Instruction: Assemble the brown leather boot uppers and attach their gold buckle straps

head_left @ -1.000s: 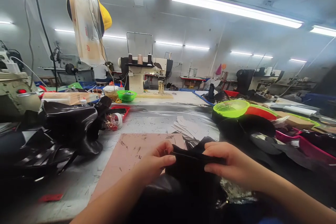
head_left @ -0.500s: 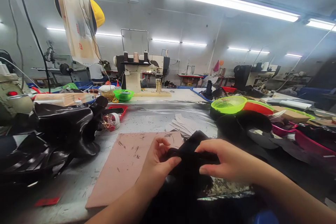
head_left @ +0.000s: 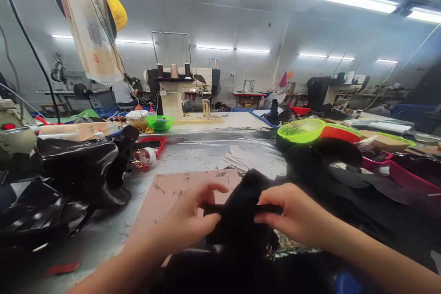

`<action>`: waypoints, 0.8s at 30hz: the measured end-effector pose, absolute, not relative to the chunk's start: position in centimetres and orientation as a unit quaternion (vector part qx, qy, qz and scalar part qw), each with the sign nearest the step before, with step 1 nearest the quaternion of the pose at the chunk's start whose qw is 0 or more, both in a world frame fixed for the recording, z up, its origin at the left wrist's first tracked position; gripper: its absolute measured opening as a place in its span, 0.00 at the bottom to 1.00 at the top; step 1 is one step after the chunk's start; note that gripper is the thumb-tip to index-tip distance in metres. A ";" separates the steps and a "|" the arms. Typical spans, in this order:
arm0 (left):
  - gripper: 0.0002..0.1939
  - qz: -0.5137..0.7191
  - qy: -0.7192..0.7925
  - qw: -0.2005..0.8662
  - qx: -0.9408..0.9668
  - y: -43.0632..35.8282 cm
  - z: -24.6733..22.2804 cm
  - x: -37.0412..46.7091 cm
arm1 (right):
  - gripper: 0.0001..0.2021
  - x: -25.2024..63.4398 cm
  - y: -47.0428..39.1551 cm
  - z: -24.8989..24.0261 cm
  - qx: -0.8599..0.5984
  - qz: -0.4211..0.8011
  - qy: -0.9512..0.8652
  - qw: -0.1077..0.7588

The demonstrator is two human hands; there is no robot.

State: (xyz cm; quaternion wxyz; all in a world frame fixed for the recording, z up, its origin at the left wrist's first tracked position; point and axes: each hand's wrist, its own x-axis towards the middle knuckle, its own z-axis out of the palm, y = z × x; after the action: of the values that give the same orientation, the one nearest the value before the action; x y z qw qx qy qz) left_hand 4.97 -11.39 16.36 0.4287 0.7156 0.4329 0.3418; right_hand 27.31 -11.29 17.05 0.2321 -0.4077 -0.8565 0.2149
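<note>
A black piece of material [head_left: 241, 211] hangs between my hands near the table's front edge. My left hand [head_left: 196, 213] is at its left side, thumb against the edge and index finger raised and curved above it; the other fingers are partly hidden. My right hand [head_left: 289, 211] pinches a fold of it between thumb and fingers on the right. Beneath lies a pink board [head_left: 155, 202] with dark marks. Several pale cut pieces [head_left: 237, 158] lie just behind the black material.
Shiny black pieces [head_left: 79, 161] are heaped at left, beside a red tray [head_left: 160, 147]. Black material [head_left: 344, 193] and green baskets [head_left: 301, 131] stand at right. Behind are a sewing machine [head_left: 175, 96] and a green bowl [head_left: 160, 123]. A person [head_left: 123, 93] sits far back left.
My left hand has moved left and its index finger has lifted from the black material. The material is spread wider between my hands. The view has shifted slightly.
</note>
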 end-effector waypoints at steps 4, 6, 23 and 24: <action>0.04 0.170 0.352 0.235 0.890 -10.7 18.9 5.5 | 0.05 27.0 -11.6 16.8 -0.377 0.117 -0.889 0.231; 0.10 0.151 0.331 0.196 0.911 -10.5 19.5 5.4 | 0.06 27.6 -10.8 16.7 -0.345 0.157 -0.896 0.232; 0.06 0.432 0.529 0.385 0.621 -2.2 18.2 6.9 | 0.12 22.5 -12.3 8.2 -0.350 0.315 -0.869 0.151; 0.06 0.454 0.520 0.398 0.604 -2.6 17.7 6.8 | 0.14 22.3 -12.1 7.2 -0.415 0.307 -0.841 0.160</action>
State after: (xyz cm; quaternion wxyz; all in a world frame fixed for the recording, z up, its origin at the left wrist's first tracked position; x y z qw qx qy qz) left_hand 6.76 -2.64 17.69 0.3981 0.6043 0.5202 0.4536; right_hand 22.32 -12.10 7.20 0.1603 -0.4152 -0.8411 0.3074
